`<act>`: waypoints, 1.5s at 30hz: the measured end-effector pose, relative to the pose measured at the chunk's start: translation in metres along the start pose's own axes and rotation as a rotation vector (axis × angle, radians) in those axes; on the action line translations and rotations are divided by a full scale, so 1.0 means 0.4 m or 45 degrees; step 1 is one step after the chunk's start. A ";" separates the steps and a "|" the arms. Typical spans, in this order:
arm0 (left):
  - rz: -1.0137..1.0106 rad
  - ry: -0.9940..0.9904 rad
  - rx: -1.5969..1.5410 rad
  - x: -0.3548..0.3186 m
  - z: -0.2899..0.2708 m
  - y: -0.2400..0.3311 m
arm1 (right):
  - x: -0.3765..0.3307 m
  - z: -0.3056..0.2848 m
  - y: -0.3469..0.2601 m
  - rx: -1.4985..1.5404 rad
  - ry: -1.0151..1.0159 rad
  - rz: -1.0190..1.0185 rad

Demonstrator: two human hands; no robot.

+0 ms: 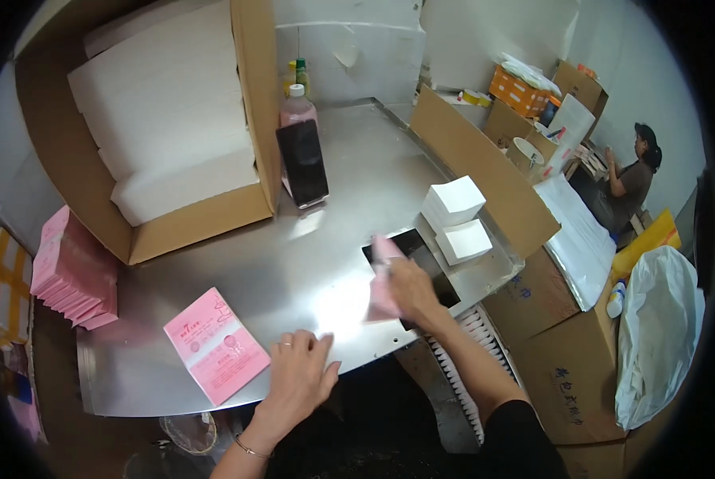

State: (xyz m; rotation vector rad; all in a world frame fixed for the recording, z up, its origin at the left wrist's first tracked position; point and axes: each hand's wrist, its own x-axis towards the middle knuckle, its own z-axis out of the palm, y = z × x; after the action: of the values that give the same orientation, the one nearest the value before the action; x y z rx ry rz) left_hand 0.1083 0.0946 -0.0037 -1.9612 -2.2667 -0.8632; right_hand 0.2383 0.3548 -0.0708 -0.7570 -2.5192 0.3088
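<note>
My right hand [415, 292] grips a pink packet [383, 297], partly blurred, over the dark rectangular opening [426, 254] in the metal table. Near the table's front edge, my left hand [300, 375] is empty with its fingers apart, wearing a ring and a bracelet. Just left of it lies a flat pink printed packet [217, 346] with a pale band across its middle. Beyond the dark opening, two white paper stacks [456, 201] stand at the right of the table.
A large cardboard box [202, 227] with white stacks inside fills the back left. A phone [302, 164] leans against a bottle [297, 105]. More pink packets [74, 271] stand at the far left. Cartons [561, 359] and a white bag [661, 335] lie right. Another person [629, 180] sits farther back.
</note>
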 end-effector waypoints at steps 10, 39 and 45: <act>-0.556 0.213 0.501 -0.143 -0.198 -0.121 | -0.015 -0.213 0.032 -0.735 0.552 0.160; -0.041 0.054 0.064 0.016 0.050 -0.034 | -0.187 -0.093 -0.260 -0.042 0.117 -0.876; -0.171 0.224 0.226 0.078 0.090 0.027 | -0.054 -0.022 -0.286 -0.217 -0.064 -0.576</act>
State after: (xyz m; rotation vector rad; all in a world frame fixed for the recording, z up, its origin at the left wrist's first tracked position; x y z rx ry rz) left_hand 0.1236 0.1386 -0.0187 -1.6098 -2.3046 -0.7799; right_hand 0.2065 0.2493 -0.0323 -0.2225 -2.6967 -0.0435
